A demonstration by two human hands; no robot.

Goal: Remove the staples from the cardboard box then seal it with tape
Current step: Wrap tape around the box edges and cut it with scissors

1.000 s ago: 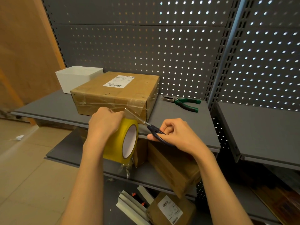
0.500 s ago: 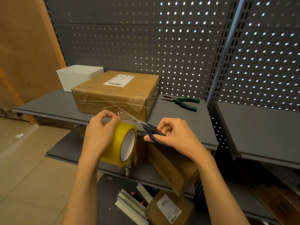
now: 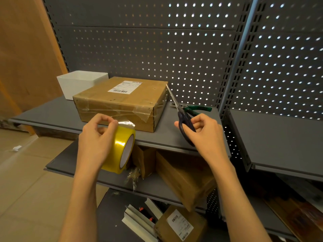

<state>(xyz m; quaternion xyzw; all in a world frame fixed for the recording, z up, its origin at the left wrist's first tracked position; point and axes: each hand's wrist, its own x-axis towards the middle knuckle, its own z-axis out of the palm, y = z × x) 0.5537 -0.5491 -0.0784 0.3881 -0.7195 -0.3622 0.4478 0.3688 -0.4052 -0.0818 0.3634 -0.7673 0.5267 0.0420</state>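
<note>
A brown cardboard box (image 3: 122,102) with a white shipping label stands on the grey upper shelf (image 3: 52,112). Clear tape runs across its front face, and a loose end hangs off near the right corner. My left hand (image 3: 95,138) holds a yellow tape roll (image 3: 120,149) in front of the box, below the shelf edge, with thumb and finger pinching the roll's free end. My right hand (image 3: 201,131) grips dark-handled scissors (image 3: 181,112), blades shut and pointing up beside the box's right side, apart from the tape.
Green-handled pliers (image 3: 197,109) lie on the shelf behind the scissors. A white bin (image 3: 78,82) stands left of the box. A lower shelf carries tilted cardboard boxes (image 3: 183,173) and crumpled tape. More parcels and white strips lie below. A perforated panel backs the shelves.
The scissors have left the tape strip and swung right and up, blades now vertical. The strip between roll and box is severed. My left hand keeps the roll in about the same place.
</note>
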